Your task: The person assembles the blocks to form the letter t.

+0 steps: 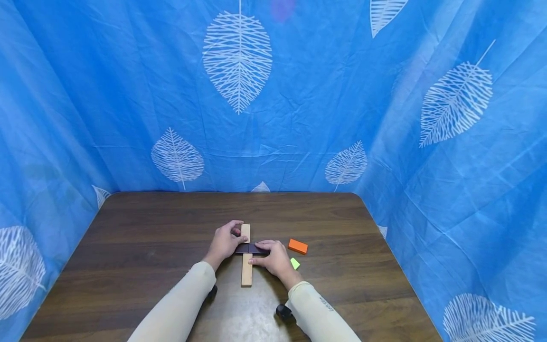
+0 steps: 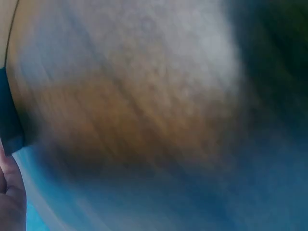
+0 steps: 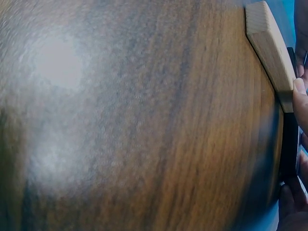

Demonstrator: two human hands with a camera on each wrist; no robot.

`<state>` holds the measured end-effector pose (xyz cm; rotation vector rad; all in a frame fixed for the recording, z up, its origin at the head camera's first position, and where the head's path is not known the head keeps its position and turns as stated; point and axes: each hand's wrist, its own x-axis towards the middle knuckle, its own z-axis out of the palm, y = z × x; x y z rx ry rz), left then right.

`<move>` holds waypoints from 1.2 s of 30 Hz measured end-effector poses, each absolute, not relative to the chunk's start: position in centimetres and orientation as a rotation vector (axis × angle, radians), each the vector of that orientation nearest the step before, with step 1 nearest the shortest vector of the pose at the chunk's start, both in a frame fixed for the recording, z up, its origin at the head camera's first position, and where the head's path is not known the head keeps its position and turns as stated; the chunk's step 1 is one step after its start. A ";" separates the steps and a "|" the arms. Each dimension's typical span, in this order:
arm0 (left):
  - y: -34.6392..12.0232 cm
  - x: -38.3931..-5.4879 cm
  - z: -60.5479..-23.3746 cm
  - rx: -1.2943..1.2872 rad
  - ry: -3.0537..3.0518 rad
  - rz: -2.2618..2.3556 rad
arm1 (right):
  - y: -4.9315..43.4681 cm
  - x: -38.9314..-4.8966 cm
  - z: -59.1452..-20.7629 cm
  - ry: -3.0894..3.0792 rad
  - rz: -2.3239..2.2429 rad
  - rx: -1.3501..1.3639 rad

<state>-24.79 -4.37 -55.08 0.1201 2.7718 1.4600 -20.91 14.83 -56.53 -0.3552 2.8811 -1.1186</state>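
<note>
In the head view, light and dark wooden blocks lie on the table in a cross. My left hand [image 1: 223, 243] holds the far light block [image 1: 245, 230], index finger by its far end and thumb by its near end. My right hand [image 1: 277, 260] grips the right-hand dark block [image 1: 258, 249] with fingers along its far side. Its thumb touches the near light block [image 1: 246, 273], which points toward me. A seam shows between the dark pieces. In the right wrist view, the thumb [image 3: 300, 98] meets the light block [image 3: 272, 48] where it joins the dark block [image 3: 288, 144].
An orange block [image 1: 297, 246] and a small yellow-green piece [image 1: 295, 263] lie to the right of my right hand. The brown wooden table [image 1: 162, 218] is bordered by a blue curtain [image 1: 290, 118] with white leaf prints. The left wrist view is mostly blurred.
</note>
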 end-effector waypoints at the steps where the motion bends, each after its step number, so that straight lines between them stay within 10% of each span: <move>1: -4.3 -24.8 -55.1 0.132 2.775 1.460 | 14.8 -20.9 -56.5 2.882 -1.122 -0.356; 36: -3.9 -25.1 -55.2 0.120 2.758 1.019 | 14.9 -20.9 -56.5 2.873 -1.143 -0.353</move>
